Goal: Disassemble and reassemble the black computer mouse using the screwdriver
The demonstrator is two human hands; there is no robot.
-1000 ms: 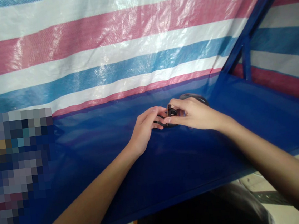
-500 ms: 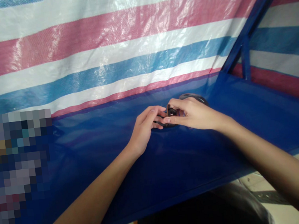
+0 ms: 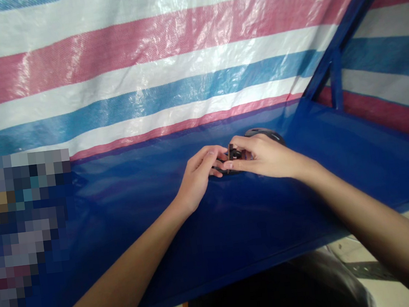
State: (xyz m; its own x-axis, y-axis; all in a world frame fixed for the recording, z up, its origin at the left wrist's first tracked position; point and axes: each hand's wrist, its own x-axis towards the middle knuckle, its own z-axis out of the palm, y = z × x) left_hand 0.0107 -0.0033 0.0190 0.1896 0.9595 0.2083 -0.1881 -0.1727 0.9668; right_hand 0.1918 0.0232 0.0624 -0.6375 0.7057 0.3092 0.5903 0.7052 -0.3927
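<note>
Both of my hands meet over the middle of a blue table (image 3: 256,216). My right hand (image 3: 264,156) is closed, with thumb and fingers pinching a small dark brown part (image 3: 234,153). My left hand (image 3: 201,171) has its fingers curled against the left side of that same small part and touches a thin black piece under it. Most of the part is hidden between my fingertips. A dark round object (image 3: 266,133) lies just behind my right hand.
A tarp with red, white and blue stripes (image 3: 143,71) hangs right behind the table. A blue metal frame (image 3: 336,45) rises at the right. A blurred patch covers the table's left end. The table's front edge runs low, with tiled floor (image 3: 386,295) below.
Almost nothing differs: both hands stay at the small part, with only slight finger shifts.
</note>
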